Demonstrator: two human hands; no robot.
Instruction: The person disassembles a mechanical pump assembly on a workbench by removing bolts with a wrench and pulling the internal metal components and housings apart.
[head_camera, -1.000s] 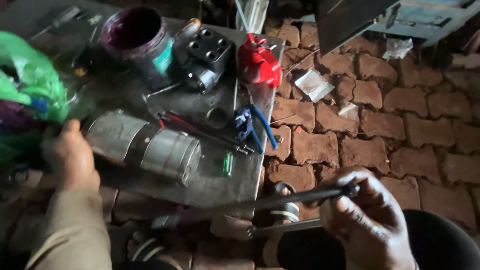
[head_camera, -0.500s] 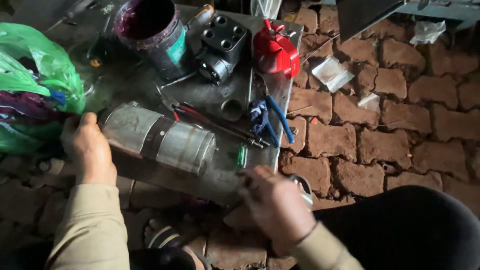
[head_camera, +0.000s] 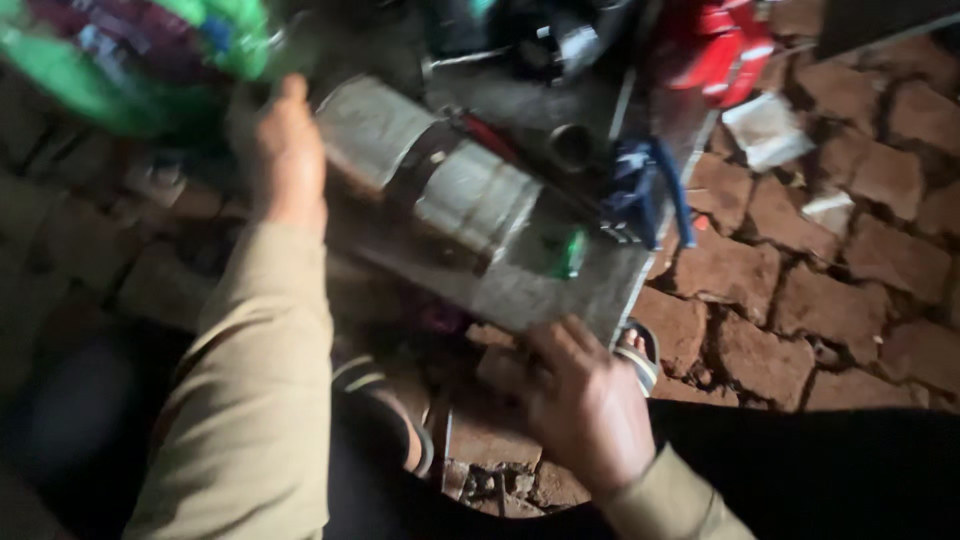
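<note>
Compared with the frame half a second earlier, the view has swung down and towards the person: the dark paint tub and black valve block have slid off the top edge, and the whole picture is more blurred. The right hand (head_camera: 585, 405), formerly resting over the near edge of the flat grey metal sheet (head_camera: 560, 290), now sits lower, at the sheet's near corner. Its fingers are loosely spread and touch the underside or edge of that corner; nothing is seen gripped in it.

The left hand (head_camera: 285, 155) lies against the left end of the grey ribbed metal cylinder (head_camera: 440, 180), fingers extended rather than clenched; whether it actually grasps the cylinder cannot be told through the blur. The cylinder lies on its side across the sheet, tilted from upper left to lower right. Blue-handled pliers (head_camera: 650, 190) lie on the sheet's right edge, a red canister (head_camera: 725, 50) beyond them, a green plastic bag (head_camera: 130, 60) beside the left hand.
</note>
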